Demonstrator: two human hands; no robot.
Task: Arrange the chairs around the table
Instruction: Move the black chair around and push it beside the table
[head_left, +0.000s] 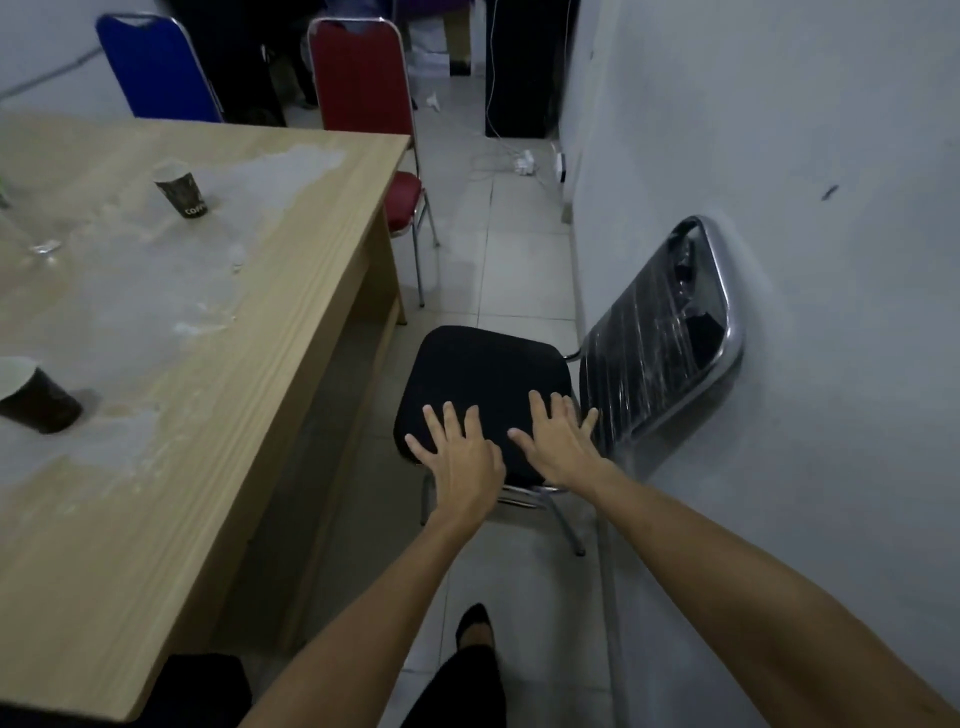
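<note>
Your left hand (460, 460) and right hand (558, 447) lie flat with fingers spread on the near edge of the seat of the black padded chair with the chrome tube frame (488, 395), gripping nothing, probably so you can push or steady it. That chair stands between the wall and the long right edge of the light wooden table (291, 322), its plastic-wrapped back leaning on the wall, facing the table but not yet tucked in. A red padded chair (363, 88) sits at the far right corner, a blue one (156, 67) beyond the far edge. Two dark paper cups (182, 192) (36, 397) stand on the table; their contents are not visible
</note>
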